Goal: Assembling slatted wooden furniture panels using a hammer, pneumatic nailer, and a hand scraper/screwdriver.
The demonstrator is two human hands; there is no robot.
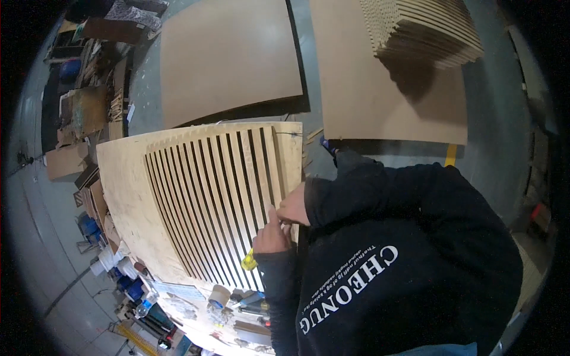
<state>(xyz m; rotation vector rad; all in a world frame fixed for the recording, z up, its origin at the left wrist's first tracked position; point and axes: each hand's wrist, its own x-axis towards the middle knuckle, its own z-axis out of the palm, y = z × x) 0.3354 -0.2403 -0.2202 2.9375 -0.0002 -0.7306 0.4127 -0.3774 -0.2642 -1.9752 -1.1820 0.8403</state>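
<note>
A pale plywood panel (136, 196) cut with several long parallel slots lies on a bench in front of me. My left hand (270, 234) rests curled on the slats near the panel's right edge, its dark sleeve coming up from below. My right hand (294, 204) sits just above it at the same edge, fingers bent onto a slat, and the two hands touch. A small yellow object (249, 260) shows beside my left wrist; whether that hand holds it is unclear. My dark sweatshirt (404, 261) hides the panel's lower right part.
Two large brown sheets (228, 56) (380, 101) lie on the grey floor beyond. A stack of slotted panels (424, 29) sits on the right sheet. A tape roll (219, 295), bottles and small tools crowd the bench's near edge. Cardboard, buckets (107, 260) and clutter line the left.
</note>
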